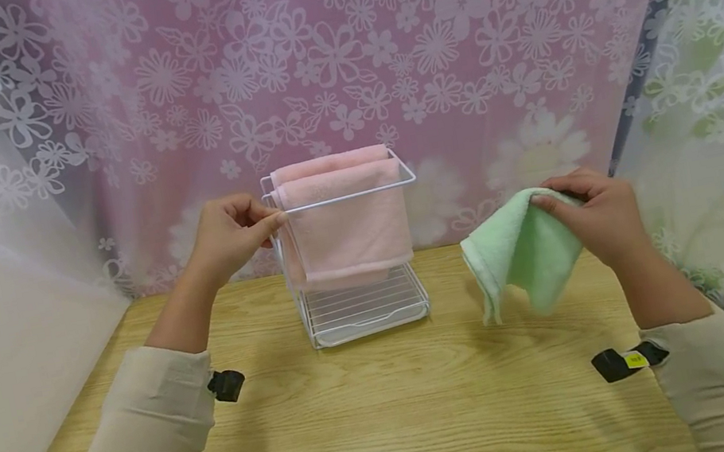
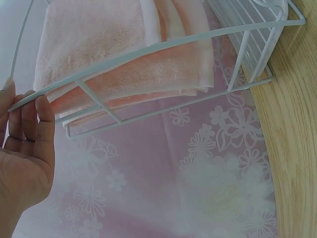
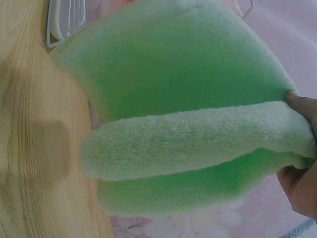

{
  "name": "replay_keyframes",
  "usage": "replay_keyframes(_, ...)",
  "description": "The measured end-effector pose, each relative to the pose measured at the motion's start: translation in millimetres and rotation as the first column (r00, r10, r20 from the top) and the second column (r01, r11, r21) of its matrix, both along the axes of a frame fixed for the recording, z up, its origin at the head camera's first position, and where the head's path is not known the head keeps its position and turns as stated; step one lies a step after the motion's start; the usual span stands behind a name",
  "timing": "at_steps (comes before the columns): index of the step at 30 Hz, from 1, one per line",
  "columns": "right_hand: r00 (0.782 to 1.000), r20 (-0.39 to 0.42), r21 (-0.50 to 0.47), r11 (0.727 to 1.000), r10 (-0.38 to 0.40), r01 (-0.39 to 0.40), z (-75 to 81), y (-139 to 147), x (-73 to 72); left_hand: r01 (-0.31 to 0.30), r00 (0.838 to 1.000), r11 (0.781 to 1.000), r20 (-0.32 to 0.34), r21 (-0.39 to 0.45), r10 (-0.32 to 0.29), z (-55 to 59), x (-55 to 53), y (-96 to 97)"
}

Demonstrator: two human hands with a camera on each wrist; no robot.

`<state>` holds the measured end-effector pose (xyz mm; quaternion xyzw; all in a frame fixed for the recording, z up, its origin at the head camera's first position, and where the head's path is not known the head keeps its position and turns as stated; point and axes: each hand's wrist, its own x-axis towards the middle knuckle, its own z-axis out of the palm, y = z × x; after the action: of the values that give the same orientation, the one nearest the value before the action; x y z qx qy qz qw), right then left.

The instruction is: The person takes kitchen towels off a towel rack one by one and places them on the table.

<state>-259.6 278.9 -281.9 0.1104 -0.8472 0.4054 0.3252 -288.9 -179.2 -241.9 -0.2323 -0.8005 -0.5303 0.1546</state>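
A white wire rack [image 1: 373, 329] stands on the table, with pink towels [image 1: 350, 220] draped over its upper bars. My left hand [image 1: 232, 233] pinches the rack's upper left front corner between thumb and fingers; the left wrist view shows that hand [image 2: 27, 148] on the end of the white side wire [image 2: 163, 45]. Off to the right of the rack, my right hand [image 1: 600, 212] holds a green towel [image 1: 520, 255] by its top, and the cloth hangs in folds above the table. In the right wrist view the green towel [image 3: 188, 74] fills most of the picture, with the thumb pressing on its edge.
The rack's base holds a white tray [image 1: 369, 328] under a wire grid. A wooden table [image 1: 339, 424] lies beneath everything. Behind it hangs a pink curtain [image 1: 333, 61] with white flowers; pale sheets close off the left and right sides.
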Motion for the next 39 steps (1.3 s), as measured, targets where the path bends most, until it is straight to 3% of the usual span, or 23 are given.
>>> replay_keyframes(7, 0.992, 0.127, 0.024, 1.0, -0.001, -0.002, -3.9, -6.0, -0.7, 0.004, 1.0, 1.0, 0.007, 0.007, -0.004, 0.2, 0.1, 0.3)
replay_keyframes(11, 0.972, 0.217, -0.049, 0.995, 0.091, -0.082, -7.1, -8.5, -0.2, 0.003, 1.0, 1.0, 0.007, 0.007, -0.003, 0.2, -0.1, 0.5)
replay_keyframes(13, 0.949, 0.271, -0.117, 0.984, 0.159, -0.131, -9.2, -9.2, -1.4, 0.0, 1.0, 1.0, 0.007, 0.003, 0.0, 0.2, -0.5, 0.4)
replay_keyframes(15, 0.912, 0.342, -0.192, 0.967, 0.225, -0.166, -12.5, -9.3, -4.4, -0.003, 1.0, 1.0, 0.008, 0.0, 0.003, 0.1, -0.7, 0.3)
replay_keyframes(17, 0.875, 0.414, -0.235, 0.958, 0.252, -0.165, -17.6, -9.0, -9.2, -0.006, 1.0, 1.0, 0.01, -0.002, 0.006, 0.1, -0.7, 0.3)
replay_keyframes(20, 0.837, 0.492, -0.24, 0.962, 0.238, -0.133, -26.3, -7.7, -16.5, -0.007, 1.0, 1.0, 0.016, -0.005, 0.007, 0.1, -0.3, 0.2)
replay_keyframes(29, 0.84, 0.537, -0.012, 0.996, 0.081, -0.089, -34.7, 4.7, -31.8, 0.02, 1.0, 1.0, 0.014, -0.014, -0.02, 0.1, -0.2, -0.6)
replay_keyframes(34, 0.841, 0.534, 0.059, 0.989, 0.085, -0.137, -34.8, 12.8, -41.2, 0.021, 1.0, 1.0, 0.01, -0.011, -0.021, 0.2, 0.1, -0.2)
replay_keyframes(39, 0.812, 0.572, 0.091, 0.975, 0.116, -0.203, -30.2, 20.5, -48.7, 0.019, 1.0, 1.0, 0.004, -0.015, -0.019, 0.0, 0.1, -0.4)
